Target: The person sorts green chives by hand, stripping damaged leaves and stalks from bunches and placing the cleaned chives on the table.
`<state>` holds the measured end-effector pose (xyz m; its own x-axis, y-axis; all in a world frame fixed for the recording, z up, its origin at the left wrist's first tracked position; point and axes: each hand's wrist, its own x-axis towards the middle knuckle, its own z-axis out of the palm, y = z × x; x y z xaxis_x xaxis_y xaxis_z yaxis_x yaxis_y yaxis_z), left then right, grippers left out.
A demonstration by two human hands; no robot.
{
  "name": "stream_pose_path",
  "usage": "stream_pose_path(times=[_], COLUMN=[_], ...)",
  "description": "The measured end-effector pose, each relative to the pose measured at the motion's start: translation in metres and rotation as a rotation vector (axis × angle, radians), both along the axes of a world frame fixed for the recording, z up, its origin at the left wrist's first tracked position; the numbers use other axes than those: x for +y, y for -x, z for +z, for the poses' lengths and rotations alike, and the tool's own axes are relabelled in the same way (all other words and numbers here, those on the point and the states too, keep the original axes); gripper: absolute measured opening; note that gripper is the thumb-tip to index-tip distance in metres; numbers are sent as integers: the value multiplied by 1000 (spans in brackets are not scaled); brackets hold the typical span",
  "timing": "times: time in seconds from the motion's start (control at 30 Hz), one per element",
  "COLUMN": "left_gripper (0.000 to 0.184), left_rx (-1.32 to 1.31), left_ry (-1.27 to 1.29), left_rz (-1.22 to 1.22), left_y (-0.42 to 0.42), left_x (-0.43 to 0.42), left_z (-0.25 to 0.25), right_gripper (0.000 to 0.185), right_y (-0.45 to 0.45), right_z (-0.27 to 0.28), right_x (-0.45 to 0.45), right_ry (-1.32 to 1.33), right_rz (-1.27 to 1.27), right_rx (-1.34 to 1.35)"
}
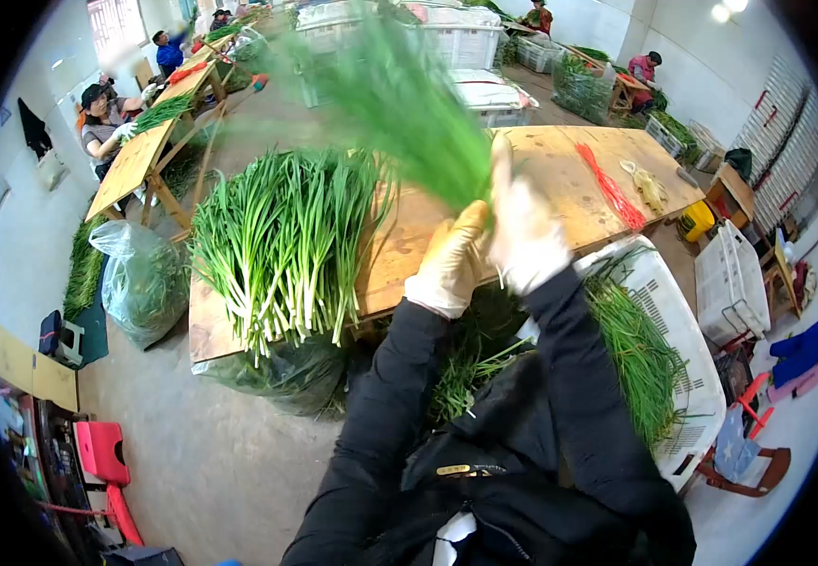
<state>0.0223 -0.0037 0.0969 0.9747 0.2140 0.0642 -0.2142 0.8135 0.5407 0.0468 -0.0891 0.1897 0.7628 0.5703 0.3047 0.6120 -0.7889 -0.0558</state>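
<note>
My left hand (456,257), in a yellowish-white glove, is closed round the lower end of a bunch of green chives (409,118). The leaves of this bunch point up and away over the table and are smeared by motion. Against the right side of the bunch's lower end is my right hand (520,231), also in a pale glove; it is too blurred to make out how its fingers lie. A broad pile of chives (282,236) lies on the wooden table (400,250) to the left, white stalk ends towards me.
Red ties (609,187) and a spare glove (645,184) lie on the table's right part. A white crate (697,377) with loose chives stands at my right. Plastic bags (145,283) of greens sit on the floor at left. Several people work at other tables farther back.
</note>
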Motion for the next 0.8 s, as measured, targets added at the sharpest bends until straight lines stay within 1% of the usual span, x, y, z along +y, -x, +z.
stream_pose_path(times=[0.03,0.07,0.1,0.17,0.2,0.23,0.3,0.33,0.37,0.4,0.43,0.47,0.5,0.57,0.6,0.63,0.67,0.7,0.73,0.77,0.8], left_gripper=[52,28,40,40,39,36,37,41,45,43,41,35,28,25,29,34,37,39,44,43,49], left_rx=[-42,-1,-17,-126,-172,-155,-101,-35,-60,-121,-181,-268,-356,-258,-264,-283,-240,-197,-214,-194,-41], left_ry=[60,145,38,195,150,108,-258,-380,-469,-546,-621,-786,-947,-1094,-967,-980,-1099,-1219,-1171,-1195,-1175], left_rz=[101,135,204,55,43,169,313,278,344,373,396,412,426,494,420,374,382,388,359,326,254], left_y=[-3,2,3,22,23,30,34,34,31,26,21,16,13,12,9,7,7,6,12,14,17], left_x=[0,5,13,21,33,28,33,39,39,38,36,38,41,44,47,50,57,66,67,71,72], left_z=[-6,-9,-32,-31,-43,-27,-9,4,16,30,46,65,84,111,113,115,111,104,96,87,77], right_gripper=[73,75,77,104,106,108,109,108,106,103,116,108,100,90,90,85,79,79,74,70,65], right_y=[12,24,34,46,52,49,42,33,26,19,8,3,-8,-17,-23,-28,-33,-37,-42,-48,-55], right_z=[-26,-51,-73,-104,-118,-134,-128,-122,-97,-72,-53,-37,-25,-7,-8,-12,-17,-24,-33,-45,-56], right_x=[-2,-4,-8,-14,-16,-15,-13,-7,-2,3,13,17,20,27,32,37,41,45,48,53,62], right_ry=[-34,-114,-195,-310,-380,-468,-588,-634,-706,-776,-927,-873,-724,-779,-778,-846,-915,-918,-880,-861,-865], right_rz=[29,65,101,216,295,393,491,521,592,663,785,750,643,643,640,722,804,805,833,878,956], right_rx=[93,62,30,168,77,73,225,189,272,359,461,398,420,461,466,479,491,493,610,648,647])
